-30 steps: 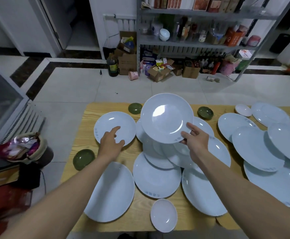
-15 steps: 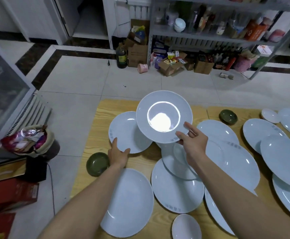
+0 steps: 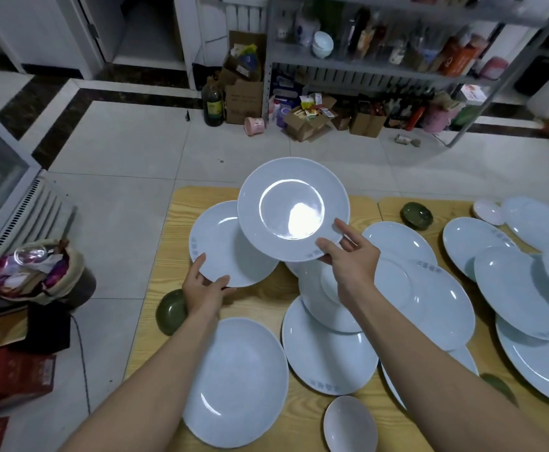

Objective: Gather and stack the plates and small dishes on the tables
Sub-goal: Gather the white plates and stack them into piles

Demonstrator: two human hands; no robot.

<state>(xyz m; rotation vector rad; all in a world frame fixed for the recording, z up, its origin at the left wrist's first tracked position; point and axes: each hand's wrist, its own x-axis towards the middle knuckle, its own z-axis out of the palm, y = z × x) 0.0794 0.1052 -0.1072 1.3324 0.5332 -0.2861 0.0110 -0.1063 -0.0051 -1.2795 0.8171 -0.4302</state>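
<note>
Pale-blue plate (image 3: 286, 207) is held aloft, pinched at its near rim by the right hand (image 3: 353, 259); just below-left, the left hand (image 3: 204, 291) grips the near edge of a second plate (image 3: 221, 246) at the table's (image 3: 266, 298) left end.

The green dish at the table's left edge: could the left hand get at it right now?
Probably, but not at once. The green dish lies uncovered right beside the left hand, with nothing between them. But that hand grips a plate by its rim and would have to let go first.
</note>
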